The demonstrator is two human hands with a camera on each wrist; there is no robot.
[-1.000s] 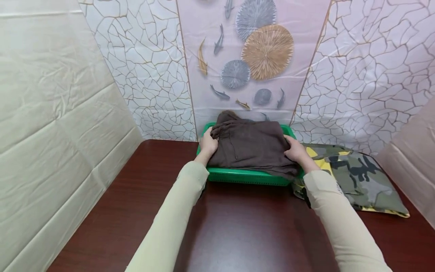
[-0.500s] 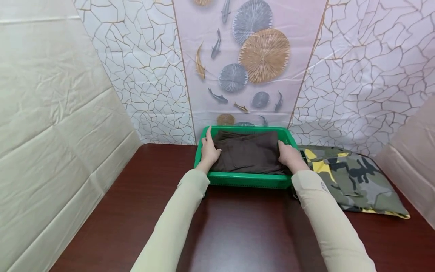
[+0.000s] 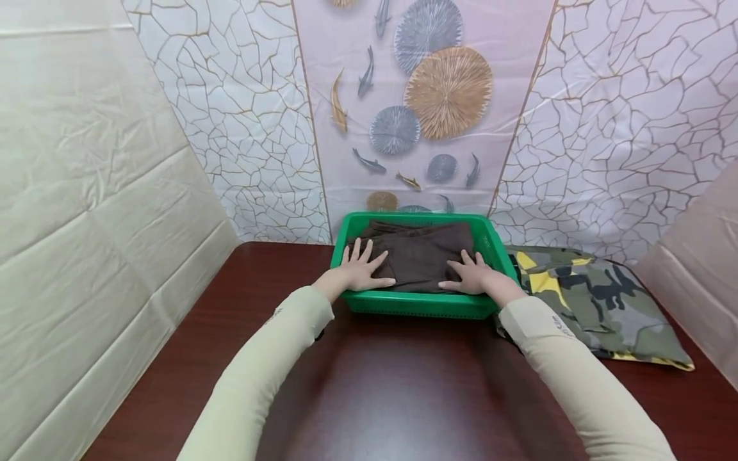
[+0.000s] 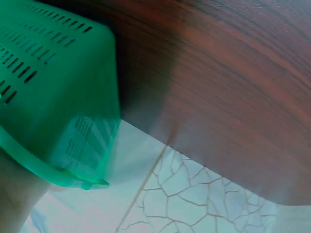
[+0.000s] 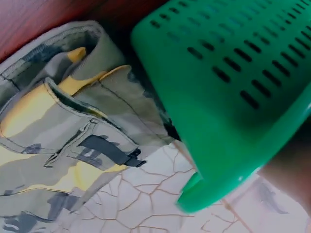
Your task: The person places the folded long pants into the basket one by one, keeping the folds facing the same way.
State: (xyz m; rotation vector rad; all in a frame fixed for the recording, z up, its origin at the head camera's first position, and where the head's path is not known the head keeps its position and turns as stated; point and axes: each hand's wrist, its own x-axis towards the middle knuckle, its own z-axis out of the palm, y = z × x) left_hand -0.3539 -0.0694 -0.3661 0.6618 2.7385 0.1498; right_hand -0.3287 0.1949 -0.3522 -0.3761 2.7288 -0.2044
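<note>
A folded dark brown garment (image 3: pixel 418 253) lies inside a green plastic basket (image 3: pixel 418 304) at the back of the table. My left hand (image 3: pixel 360 269) rests on the garment's left part with fingers spread. On its right part lies my right hand (image 3: pixel 473 274), its fingers spread too. Both wrists cross the basket's rim. In the left wrist view the slotted basket wall (image 4: pixel 53 87) fills the upper left, with only a bit of wrist below it. The right wrist view has the basket's other end (image 5: pixel 194 97), and the fingers are hidden there.
Folded camouflage trousers (image 3: pixel 605 307) with yellow patches lie on the table right beside the basket. A patterned backdrop (image 3: pixel 259 128) stands behind the table. Pale cloth panels (image 3: pixel 104 192) rise at the left and right. The table (image 3: pixel 403 397) is dark reddish wood.
The brown garment has gone down into the basket. Both hands let go of its sides and moved onto its top, fingers spread. The camouflage trousers stay put.
</note>
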